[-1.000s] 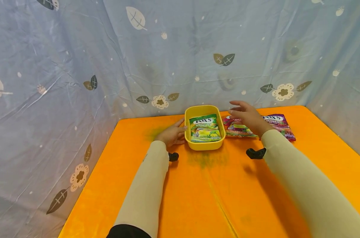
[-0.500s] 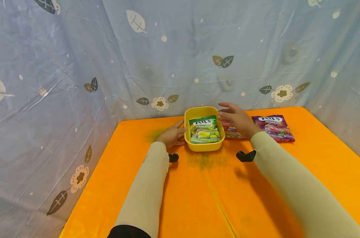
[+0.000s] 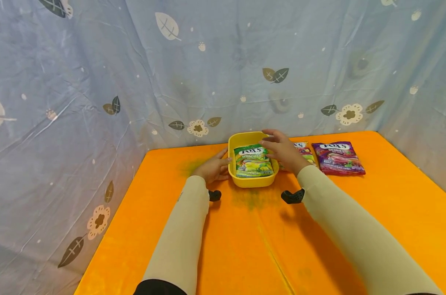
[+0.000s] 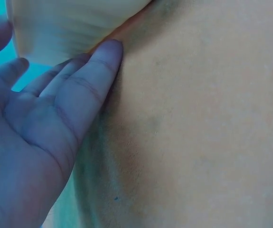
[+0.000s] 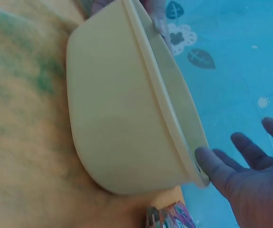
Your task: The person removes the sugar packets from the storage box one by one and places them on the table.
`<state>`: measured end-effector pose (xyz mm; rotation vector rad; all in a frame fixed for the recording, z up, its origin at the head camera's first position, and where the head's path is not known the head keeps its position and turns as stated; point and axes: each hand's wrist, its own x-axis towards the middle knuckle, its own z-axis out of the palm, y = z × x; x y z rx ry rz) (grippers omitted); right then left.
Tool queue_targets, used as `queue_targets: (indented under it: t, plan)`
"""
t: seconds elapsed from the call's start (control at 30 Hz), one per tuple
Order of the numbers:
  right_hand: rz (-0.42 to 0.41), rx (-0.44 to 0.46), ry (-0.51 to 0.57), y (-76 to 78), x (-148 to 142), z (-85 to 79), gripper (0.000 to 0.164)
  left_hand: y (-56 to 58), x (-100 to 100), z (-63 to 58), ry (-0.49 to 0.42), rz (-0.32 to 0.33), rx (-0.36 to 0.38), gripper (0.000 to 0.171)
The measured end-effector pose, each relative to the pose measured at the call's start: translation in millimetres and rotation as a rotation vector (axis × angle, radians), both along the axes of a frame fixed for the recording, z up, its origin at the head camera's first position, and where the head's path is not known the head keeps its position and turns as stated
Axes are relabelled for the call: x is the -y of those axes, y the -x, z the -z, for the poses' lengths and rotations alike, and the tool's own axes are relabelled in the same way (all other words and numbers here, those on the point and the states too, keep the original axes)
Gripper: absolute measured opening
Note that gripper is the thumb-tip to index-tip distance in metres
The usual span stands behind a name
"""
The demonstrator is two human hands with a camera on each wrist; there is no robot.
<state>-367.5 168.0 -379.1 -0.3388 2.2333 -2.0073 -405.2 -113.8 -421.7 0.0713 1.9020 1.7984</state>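
Observation:
A yellow plastic tub (image 3: 253, 182) stands near the back of the table, a green Fox's candy packet (image 3: 254, 164) lying inside it. My left hand (image 3: 211, 168) rests against the tub's left wall, fingers extended along it and thumb at the rim. The left wrist view shows those straight fingers (image 4: 86, 90) touching the wall low down. Over the right rim hovers my right hand (image 3: 283, 152), holding nothing, its fingers spread. In the right wrist view one fingertip (image 5: 207, 159) is right at the tub's rim. This hand partly hides a red fruit candy packet (image 3: 306, 155).
A purple Fox's berries packet (image 3: 338, 159) lies flat to the right of the red one. The orange tabletop (image 3: 237, 246) reaches back to a pale blue curtain (image 3: 223, 73) printed with leaves and flowers, which also hangs along both sides.
My right hand has moved left, from above the candy packets to the tub's right rim, uncovering the purple packet. The left hand and the tub have stayed in place.

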Motion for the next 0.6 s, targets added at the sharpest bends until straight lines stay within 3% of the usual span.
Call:
queue_targets:
  t: [0.2,0.6]
  plan:
    - [0.041,-0.003,-0.16,0.8,14.9,6.6,0.073,1.0,0.2,2.2,0.011,0.009,-0.009,0.071]
    - [0.147,-0.164,-0.458,4.6,39.2,24.4,0.077,3.3,1.0,3.8,0.011,0.011,-0.018,0.071]
